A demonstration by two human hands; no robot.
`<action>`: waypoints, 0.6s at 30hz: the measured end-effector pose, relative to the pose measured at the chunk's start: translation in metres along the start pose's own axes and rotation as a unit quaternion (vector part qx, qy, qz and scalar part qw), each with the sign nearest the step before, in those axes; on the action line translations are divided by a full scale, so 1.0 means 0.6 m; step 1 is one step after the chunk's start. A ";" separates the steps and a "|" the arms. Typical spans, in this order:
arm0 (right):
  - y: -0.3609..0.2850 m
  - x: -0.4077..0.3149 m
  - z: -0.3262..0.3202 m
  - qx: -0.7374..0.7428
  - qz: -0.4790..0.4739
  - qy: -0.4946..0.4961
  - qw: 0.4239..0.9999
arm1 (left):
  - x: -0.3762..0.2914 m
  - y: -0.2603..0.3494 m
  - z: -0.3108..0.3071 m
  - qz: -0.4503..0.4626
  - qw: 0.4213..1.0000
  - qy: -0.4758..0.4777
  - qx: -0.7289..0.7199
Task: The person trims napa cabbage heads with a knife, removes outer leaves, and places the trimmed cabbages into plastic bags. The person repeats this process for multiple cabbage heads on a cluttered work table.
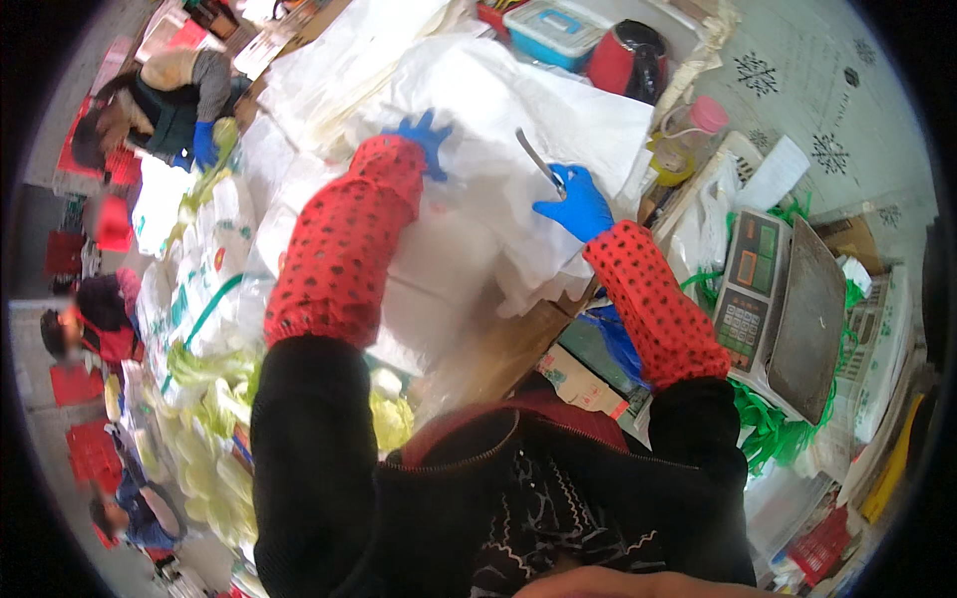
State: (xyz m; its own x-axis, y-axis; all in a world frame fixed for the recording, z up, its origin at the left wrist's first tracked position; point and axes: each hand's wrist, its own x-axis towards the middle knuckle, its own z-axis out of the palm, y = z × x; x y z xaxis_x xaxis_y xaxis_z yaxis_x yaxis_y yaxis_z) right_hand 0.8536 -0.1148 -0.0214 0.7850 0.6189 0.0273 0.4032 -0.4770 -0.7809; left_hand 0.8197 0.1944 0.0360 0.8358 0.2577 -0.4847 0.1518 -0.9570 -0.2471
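Note:
My left hand (426, 142), in a blue glove with a red dotted sleeve cover, rests with spread fingers on white sheets, thin paper or plastic (478, 97). To its right, my right hand (579, 202), gloved the same way, holds a curved metal tool (537, 155), perhaps a knife; its far end points up and left over the sheets. The thumb of this hand stands out to the left. Below the sheets shows the brown edge of a cardboard surface (523, 344).
A digital scale (748, 284) with a metal pan stands at right amid green ties. A blue lidded container (557, 34), a red and black vessel (628, 60) and a pink-capped bottle (677, 142) stand behind. Cabbages (217, 448) and filled bags (217, 261) lie left; co-workers (164, 105) are beyond.

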 end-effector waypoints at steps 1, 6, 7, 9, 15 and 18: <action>0.021 0.001 0.031 -0.040 0.060 -0.031 0.997 | -0.021 -0.016 -0.002 0.060 0.994 0.091 -0.022; 0.046 -0.006 0.060 0.035 0.052 0.020 0.998 | -0.275 -0.084 -0.008 0.242 0.778 0.416 -0.404; 0.022 -0.021 0.049 0.075 0.017 0.093 0.993 | -0.350 -0.092 0.015 0.178 0.754 0.423 -0.470; -0.054 -0.047 0.027 0.113 -0.020 0.200 0.973 | -0.469 -0.079 0.076 -0.031 0.670 0.455 -0.586; -0.294 -0.148 0.064 0.299 -0.177 -0.184 0.919 | -0.500 0.105 0.273 -0.209 0.623 0.464 -0.594; -0.342 -0.174 0.128 0.008 -0.212 -0.202 0.956 | -0.535 0.132 0.333 -0.159 0.403 0.450 -0.781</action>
State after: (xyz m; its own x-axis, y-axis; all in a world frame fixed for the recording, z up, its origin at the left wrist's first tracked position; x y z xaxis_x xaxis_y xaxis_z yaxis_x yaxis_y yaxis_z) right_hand 0.6529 -0.0338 0.0880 0.3056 0.9467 0.1022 0.6343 -0.1223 -0.7633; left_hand 0.4579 0.0622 0.0044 0.3890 0.9205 0.0368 -0.1134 0.0082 0.9935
